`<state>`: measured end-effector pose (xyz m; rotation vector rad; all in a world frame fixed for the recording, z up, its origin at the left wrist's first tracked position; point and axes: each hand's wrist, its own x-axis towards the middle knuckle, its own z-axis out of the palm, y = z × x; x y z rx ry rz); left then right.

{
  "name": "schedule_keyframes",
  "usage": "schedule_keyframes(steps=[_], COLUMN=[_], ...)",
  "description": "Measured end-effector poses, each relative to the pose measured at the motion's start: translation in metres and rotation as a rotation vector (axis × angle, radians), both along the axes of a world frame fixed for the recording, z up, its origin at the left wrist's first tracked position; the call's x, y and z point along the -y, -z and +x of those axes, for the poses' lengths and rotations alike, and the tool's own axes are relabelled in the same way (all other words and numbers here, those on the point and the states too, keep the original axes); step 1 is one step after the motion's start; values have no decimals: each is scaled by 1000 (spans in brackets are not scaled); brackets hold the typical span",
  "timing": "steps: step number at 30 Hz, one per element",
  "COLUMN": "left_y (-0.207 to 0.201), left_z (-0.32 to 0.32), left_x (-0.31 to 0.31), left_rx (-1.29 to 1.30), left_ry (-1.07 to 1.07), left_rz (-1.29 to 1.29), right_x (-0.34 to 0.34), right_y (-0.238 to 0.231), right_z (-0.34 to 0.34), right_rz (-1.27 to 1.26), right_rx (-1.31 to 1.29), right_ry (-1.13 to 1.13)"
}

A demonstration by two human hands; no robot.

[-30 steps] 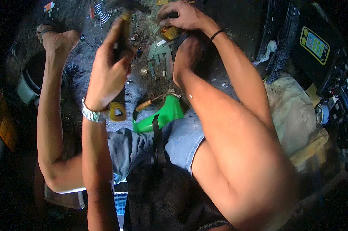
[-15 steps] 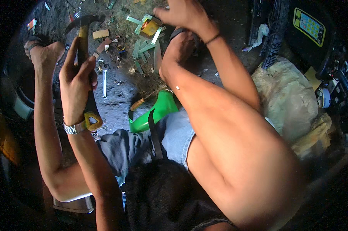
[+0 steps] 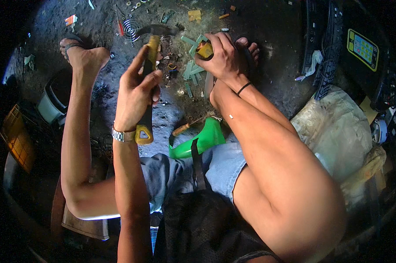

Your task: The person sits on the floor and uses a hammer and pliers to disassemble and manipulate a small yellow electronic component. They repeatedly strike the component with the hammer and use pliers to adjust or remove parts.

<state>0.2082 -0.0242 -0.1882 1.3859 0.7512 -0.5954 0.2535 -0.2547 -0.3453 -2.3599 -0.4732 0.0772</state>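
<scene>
Between the person's bent, bare legs, above a dark, littered floor (image 3: pixel 163 116), the left hand (image 3: pixel 134 90) grips a hammer (image 3: pixel 150 63) by its black-and-yellow handle, the fingers curled closely round the shaft and the index finger laid along it. The hammer's dark, curved head points away from the body, close to a round wire guard (image 3: pixel 131 30) in the view. Beside the right foot (image 3: pixel 249 48), the right hand (image 3: pixel 226 57) is bent round a small yellow block (image 3: pixel 204 50), its fingers on the far side and its thumb on the near side, holding it; how firmly cannot be told. Flat greenish strips (image 3: pixel 191 72) lie loosely crossed just beside the block, toward the body. Nearer the shorts (image 3: pixel 224 164) are a curved green piece (image 3: pixel 202 139) and a slim tool with a wooden handle (image 3: pixel 181 129). Off to the right, a crumpled pale sack (image 3: pixel 333 125) lies near dark keyboards (image 3: pixel 325 52).
</scene>
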Motion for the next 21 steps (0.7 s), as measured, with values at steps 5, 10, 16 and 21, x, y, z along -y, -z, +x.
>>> schedule_keyframes(steps=[5,10,16,21], left_y=[14,12,23,22], left_z=[-2,-5,16,13], left_x=[0,-9,-30,-24], left_rx=[93,-22,60,-136], left_ry=[-101,-9,-83,121], left_rz=[95,-30,173,-213], right_x=[0,1,3,2], right_y=[-3,-1,0,-5], right_z=[1,4,5,5], right_rz=[22,-10,40,45], right_rx=[1,-6,-3,-53], right_ry=[-9,-33,-36,-40])
